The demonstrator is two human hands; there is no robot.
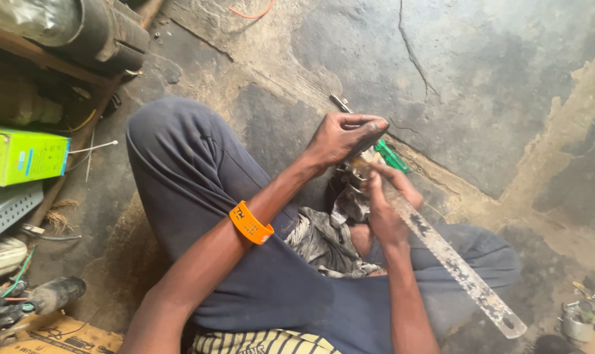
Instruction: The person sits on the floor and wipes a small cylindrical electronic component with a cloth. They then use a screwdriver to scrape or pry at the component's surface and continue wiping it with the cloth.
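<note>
Head view: one long flat metal bar (441, 252) lies across the lap, long axis running from the hands down-right to its free end with a hole. Right hand (384, 203) is closed around the bar near its upper end. Left hand (342, 136) is closed on one green-handled screwdriver (383, 152), directly above that end. One orange wristband (250, 223) sits on the left forearm.

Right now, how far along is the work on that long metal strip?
Nothing looks finished: the metal strip is rusty and blotched all along. In hand: the right hand grips its upper end, and the left hand presses down there. The green-handled screwdriver lies on the floor beside them.
</note>
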